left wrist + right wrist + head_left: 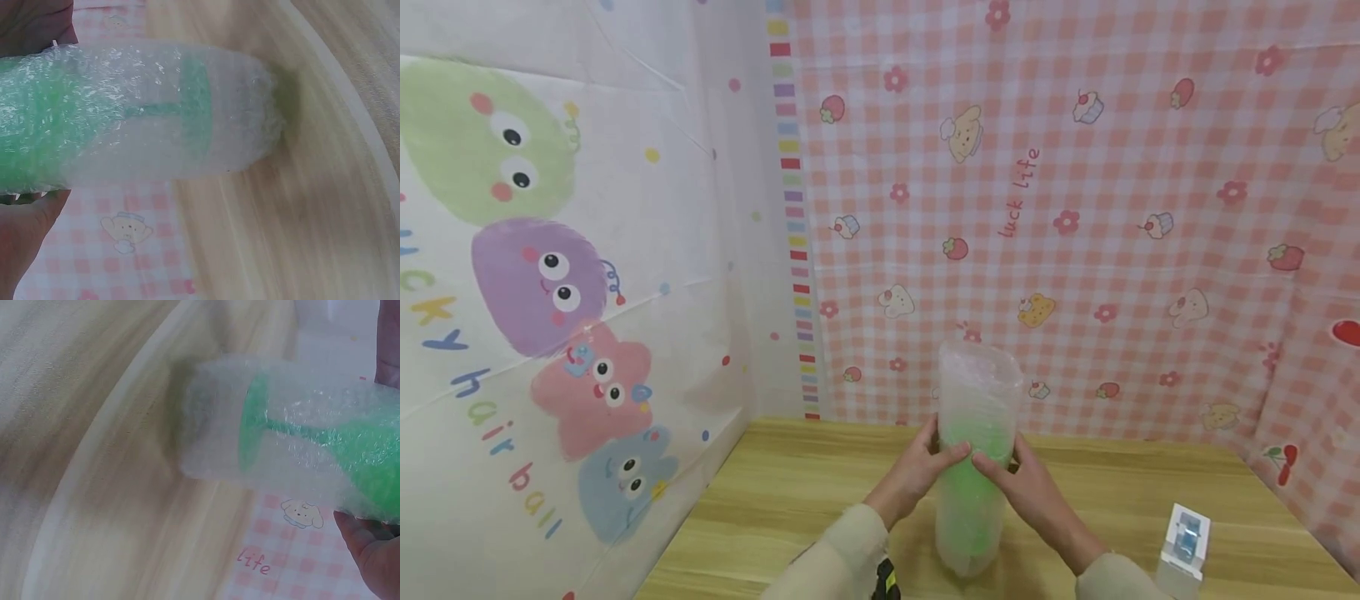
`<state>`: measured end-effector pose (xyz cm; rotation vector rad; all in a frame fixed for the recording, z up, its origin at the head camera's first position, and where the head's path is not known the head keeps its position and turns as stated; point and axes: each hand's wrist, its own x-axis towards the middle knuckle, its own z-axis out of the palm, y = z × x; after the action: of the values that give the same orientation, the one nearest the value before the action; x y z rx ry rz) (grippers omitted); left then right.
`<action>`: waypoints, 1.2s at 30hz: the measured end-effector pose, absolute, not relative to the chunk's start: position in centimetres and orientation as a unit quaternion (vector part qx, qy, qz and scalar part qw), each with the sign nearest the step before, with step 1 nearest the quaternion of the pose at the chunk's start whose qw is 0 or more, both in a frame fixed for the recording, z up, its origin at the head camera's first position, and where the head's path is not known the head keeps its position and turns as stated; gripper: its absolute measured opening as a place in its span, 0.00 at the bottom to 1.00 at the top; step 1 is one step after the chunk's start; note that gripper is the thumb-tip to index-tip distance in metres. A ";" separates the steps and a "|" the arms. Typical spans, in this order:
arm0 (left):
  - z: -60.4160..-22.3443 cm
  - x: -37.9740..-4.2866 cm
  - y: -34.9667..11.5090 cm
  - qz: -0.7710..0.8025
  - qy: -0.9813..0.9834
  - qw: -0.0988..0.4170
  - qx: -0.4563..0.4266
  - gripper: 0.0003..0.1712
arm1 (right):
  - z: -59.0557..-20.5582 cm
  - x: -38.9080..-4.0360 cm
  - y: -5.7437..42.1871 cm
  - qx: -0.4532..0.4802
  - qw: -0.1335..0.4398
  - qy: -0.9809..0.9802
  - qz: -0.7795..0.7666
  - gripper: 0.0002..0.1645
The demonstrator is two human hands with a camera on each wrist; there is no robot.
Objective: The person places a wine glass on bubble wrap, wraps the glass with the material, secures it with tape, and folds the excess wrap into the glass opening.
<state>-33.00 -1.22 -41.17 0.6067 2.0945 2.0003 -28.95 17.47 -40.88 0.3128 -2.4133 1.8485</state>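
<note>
A green stemmed goblet [197,106] shows through a tall sleeve of clear bubble wrap [976,392]. In the head view the wrapped bundle stands upright, slightly tilted, in front of me. My left hand [917,471] grips its left side, thumb across the front. From the other side my right hand [1037,492] holds it the same way, and the two thumbs nearly meet. The wrist views show the goblet's foot and thin stem inside the wrap, with loose wrap extending past the foot. Whether the lower end touches the table I cannot tell.
On the wooden table [790,492], a white holder with a blue piece in it [1183,542] stands at the right. A black and yellow object [887,579] lies near the front edge, partly hidden by my left sleeve. Patterned cloths [1075,167] hang behind and at the left.
</note>
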 end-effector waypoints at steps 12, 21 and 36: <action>-40.8 -33.0 -1.4 0.695 0.673 0.107 0.230 0.37 | -40.1 -29.1 17.4 0.139 0.032 -0.785 0.603 0.41; -41.0 -32.9 -1.4 0.699 0.674 0.101 0.217 0.33 | -40.1 -28.9 16.7 0.118 0.050 -0.785 0.606 0.33; -41.0 -32.7 -1.3 0.691 0.693 0.065 0.197 0.23 | -40.0 -29.2 16.4 0.061 0.059 -0.809 0.581 0.44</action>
<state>-32.72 -1.25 -41.02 0.5937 2.0900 2.0840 -29.22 16.43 -39.97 0.1835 -2.4513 1.7612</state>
